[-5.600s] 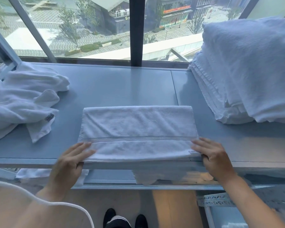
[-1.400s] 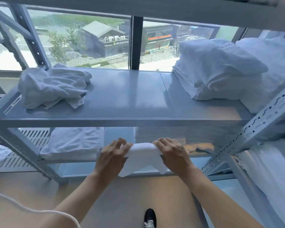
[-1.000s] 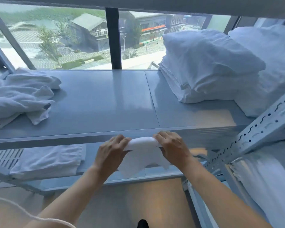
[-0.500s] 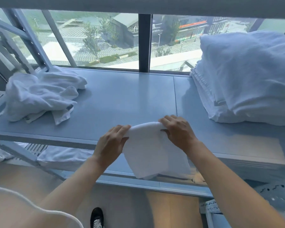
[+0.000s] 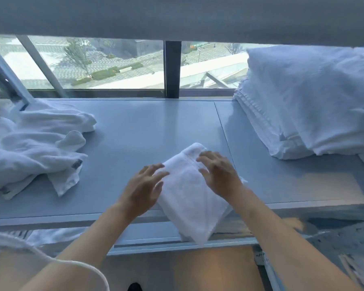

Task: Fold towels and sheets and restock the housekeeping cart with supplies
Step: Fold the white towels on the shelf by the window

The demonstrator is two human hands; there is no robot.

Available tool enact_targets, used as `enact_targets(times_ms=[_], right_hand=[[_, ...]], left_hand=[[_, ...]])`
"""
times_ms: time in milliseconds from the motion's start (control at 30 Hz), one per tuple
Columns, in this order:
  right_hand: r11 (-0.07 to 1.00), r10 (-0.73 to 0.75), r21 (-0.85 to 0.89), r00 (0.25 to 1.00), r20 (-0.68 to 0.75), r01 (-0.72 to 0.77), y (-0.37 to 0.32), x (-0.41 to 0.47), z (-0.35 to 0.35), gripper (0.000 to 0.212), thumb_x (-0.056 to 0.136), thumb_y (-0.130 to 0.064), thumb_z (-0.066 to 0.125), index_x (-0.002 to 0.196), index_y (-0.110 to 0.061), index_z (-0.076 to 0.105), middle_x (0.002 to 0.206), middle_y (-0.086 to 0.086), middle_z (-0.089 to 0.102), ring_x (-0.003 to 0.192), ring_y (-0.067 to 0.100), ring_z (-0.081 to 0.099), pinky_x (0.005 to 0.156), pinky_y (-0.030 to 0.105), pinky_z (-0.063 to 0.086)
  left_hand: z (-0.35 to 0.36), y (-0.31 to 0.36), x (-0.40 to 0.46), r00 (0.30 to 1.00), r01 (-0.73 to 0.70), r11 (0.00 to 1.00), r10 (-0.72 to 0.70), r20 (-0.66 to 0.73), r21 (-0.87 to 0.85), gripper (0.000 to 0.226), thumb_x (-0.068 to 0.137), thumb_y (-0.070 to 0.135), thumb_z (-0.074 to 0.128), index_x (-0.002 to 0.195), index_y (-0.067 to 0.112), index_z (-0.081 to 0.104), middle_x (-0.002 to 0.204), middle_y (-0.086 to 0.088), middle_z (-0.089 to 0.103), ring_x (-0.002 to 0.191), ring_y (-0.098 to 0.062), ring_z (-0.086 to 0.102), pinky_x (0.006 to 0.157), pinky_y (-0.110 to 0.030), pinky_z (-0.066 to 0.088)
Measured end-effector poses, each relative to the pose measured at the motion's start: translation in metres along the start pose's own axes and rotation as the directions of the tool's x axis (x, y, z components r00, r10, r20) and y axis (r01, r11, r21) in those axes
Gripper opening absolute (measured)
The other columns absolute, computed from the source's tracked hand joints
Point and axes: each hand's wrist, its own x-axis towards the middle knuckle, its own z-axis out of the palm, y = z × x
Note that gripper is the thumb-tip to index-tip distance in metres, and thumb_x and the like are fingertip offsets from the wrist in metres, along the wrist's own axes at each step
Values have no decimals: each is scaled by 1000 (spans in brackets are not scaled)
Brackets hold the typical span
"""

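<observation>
A folded white towel [image 5: 189, 192] lies askew on the grey metal shelf [image 5: 147, 131], its near corner hanging over the front edge. My left hand [image 5: 144, 185] is at the towel's left side with fingers spread and nearly straight, touching its edge. My right hand [image 5: 219, 173] is over the towel's upper right part, fingers spread and lightly bent, gripping nothing. Both hands are motion-blurred.
A heap of unfolded white towels [image 5: 36, 148] lies at the shelf's left. A tall stack of folded white linen [image 5: 307, 101] fills the right. A window [image 5: 118, 66] runs behind the shelf. More white linen [image 5: 57, 236] shows on the lower shelf.
Both hands carried the folded towel up from below the shelf and laid it on top. They have let go of it and now have their fingers spread.
</observation>
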Motion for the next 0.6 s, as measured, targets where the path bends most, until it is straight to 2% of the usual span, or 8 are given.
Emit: enact_targets(times_ms=[67, 133, 200, 300, 367, 433, 500, 600], right_hand=[[996, 74, 37, 994, 82, -77, -12, -18, 15, 24, 96, -18, 64, 119, -14, 69, 128, -1, 64, 116, 28, 60, 98, 38, 44], [985, 165, 26, 978, 125, -169, -27, -34, 30, 29, 99, -27, 58, 126, -18, 64, 138, -2, 58, 123, 27, 55, 101, 40, 43], [965, 263, -22, 953, 151, -262, -43, -46, 44, 44, 101, -39, 52, 142, -23, 53, 152, -3, 47, 136, 23, 45, 109, 43, 37], [932, 361, -46, 915, 179, -359, -57, -51, 63, 57, 104, -44, 45, 157, -26, 34, 166, -4, 28, 152, 19, 24, 123, 46, 19], [935, 355, -85, 916, 188, -345, -56, -45, 69, 57, 106, -40, 43, 160, -28, 29, 169, -7, 21, 156, 17, 16, 124, 48, 11], [935, 350, -125, 920, 176, -332, -48, -32, 69, 53, 108, -35, 42, 159, -31, 30, 170, -9, 18, 158, 18, 13, 124, 51, 9], [924, 372, -160, 915, 157, -348, -39, -14, 63, 51, 107, -34, 46, 157, -32, 36, 170, -6, 19, 158, 19, 12, 123, 54, 10], [921, 366, -185, 923, 119, -341, -38, 1, 54, 47, 104, -34, 55, 149, -26, 48, 168, -1, 28, 156, 21, 22, 123, 53, 11]], left_hand=[[7, -18, 1, 988, -92, 994, 99, 117, -62, 35, 95, 15, 65, 129, 24, 67, 146, -1, 55, 132, -23, 51, 104, -39, 49], [10, -34, -1, 970, -103, 988, 126, 208, -115, 41, 98, 28, 60, 139, 31, 61, 153, 6, 48, 143, -15, 39, 114, -30, 39], [8, -46, -4, 954, -122, 985, 150, 259, -123, 51, 95, 40, 55, 146, 38, 52, 159, 12, 40, 149, -9, 31, 116, -23, 34], [4, -58, -5, 924, -189, 977, 211, 318, -100, 67, 87, 42, 61, 151, 38, 46, 162, 11, 37, 149, -14, 35, 114, -28, 39], [2, -60, -2, 924, -198, 978, 210, 320, -70, 63, 88, 38, 68, 149, 34, 52, 159, 5, 44, 138, -24, 47, 107, -37, 48], [-1, -55, -1, 941, -166, 986, 169, 292, -33, 55, 92, 37, 71, 145, 31, 57, 152, 1, 52, 122, -30, 54, 93, -43, 55], [-3, -46, -2, 955, -127, 992, 117, 272, 17, 48, 96, 38, 67, 143, 32, 59, 142, 1, 56, 114, -30, 53, 78, -43, 58], [-3, -31, -10, 961, -57, 997, 40, 273, 56, 45, 94, 30, 66, 139, 29, 61, 128, 0, 60, 109, -31, 55, 65, -42, 57]])
